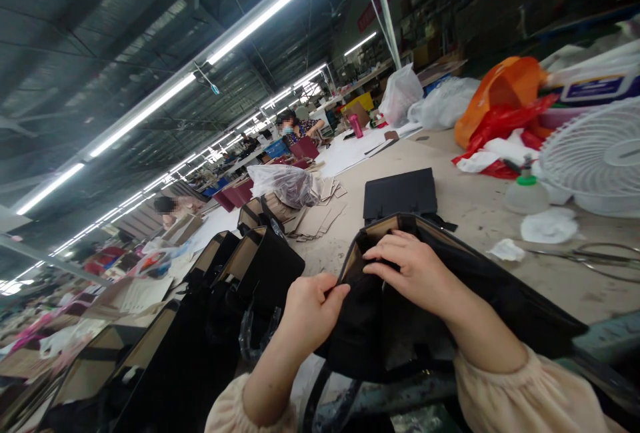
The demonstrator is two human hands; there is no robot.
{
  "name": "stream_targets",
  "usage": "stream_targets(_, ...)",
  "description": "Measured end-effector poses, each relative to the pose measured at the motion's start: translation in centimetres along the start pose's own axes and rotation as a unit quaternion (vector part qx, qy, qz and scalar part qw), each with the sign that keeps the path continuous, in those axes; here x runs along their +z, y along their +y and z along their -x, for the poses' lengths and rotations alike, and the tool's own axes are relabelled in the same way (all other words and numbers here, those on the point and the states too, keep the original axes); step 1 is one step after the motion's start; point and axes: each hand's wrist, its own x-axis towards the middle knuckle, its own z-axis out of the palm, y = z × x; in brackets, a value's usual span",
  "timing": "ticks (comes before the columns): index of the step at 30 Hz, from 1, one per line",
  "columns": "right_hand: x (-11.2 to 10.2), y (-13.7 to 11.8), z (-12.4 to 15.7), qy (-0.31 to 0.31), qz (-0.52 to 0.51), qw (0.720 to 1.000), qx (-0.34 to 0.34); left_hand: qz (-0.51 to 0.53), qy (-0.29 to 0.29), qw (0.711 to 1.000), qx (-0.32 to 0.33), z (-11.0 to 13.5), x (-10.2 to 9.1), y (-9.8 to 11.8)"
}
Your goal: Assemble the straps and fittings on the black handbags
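At our beige worktop [470, 199], our left fingers [338, 295] pinch the rim of a black bag [400, 326] at the near edge; our right fingers [387, 253], slightly parted, touch its mouth, grip unclear. Beyond lies a dark panel [400, 191].

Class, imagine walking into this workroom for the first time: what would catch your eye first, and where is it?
First, probably the open black bag in the foreground, its edge pinched by the left hand, with the right hand's fingers at its opening. Next, the bright orange bag at upper right, behind the white fan. Overhead, glowing strip lights run diagonally across the picture.
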Motion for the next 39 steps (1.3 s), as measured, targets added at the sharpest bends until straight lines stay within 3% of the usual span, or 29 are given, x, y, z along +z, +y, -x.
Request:
stream_targets(7, 0.3, -0.6, -0.3, 0.057, 0.037, 0.998, 0.017, 0.016, -0.013, 1.000, 0.008, 0.2, -0.1, 0.5)
stream_targets(21, 0.3, -0.8, -0.2, 0.060, 0.028, 0.997, 0.039, 0.046, -0.025, 0.998, 0.017, 0.4, 0.1, 1.2)
stream_targets(30, -0.5, -0.3, 0.0, -0.040, 0.012, 0.999, -0.009, 0.049, -0.072, 0.996, 0.011, 0.5, 0.0, 1.7)
stream_targets(39, -1.0, -1.7, -0.5, -0.055, 0.022, 0.998, -0.037, 0.020, -0.095, 0.995, -0.010, 2.2, -1.5, 2.1)
